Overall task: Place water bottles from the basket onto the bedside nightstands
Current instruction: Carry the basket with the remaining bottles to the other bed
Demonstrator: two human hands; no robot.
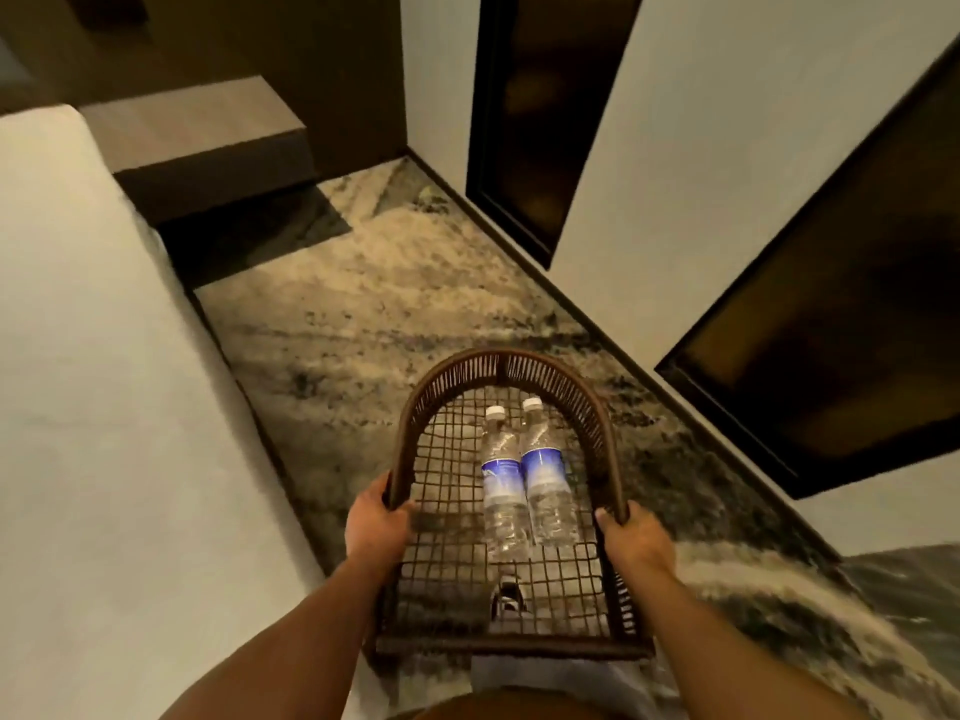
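1. The left hand (pixel 375 527) grips the left rim of a woven basket (pixel 550 374); the right hand (pixel 636 537) grips the right rim.
2. Between the hands, two water bottles (pixel 524 491) lie side by side, touching, caps pointing away.
3. Beyond the left hand stands a nightstand (pixel 202 135) beside the bed (pixel 78 356).

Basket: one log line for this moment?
both hands gripping basket rim | two water bottles inside | nightstand ahead-left

Both hands, left (pixel 375 527) and right (pixel 636 537), are closed, forearms extended forward.
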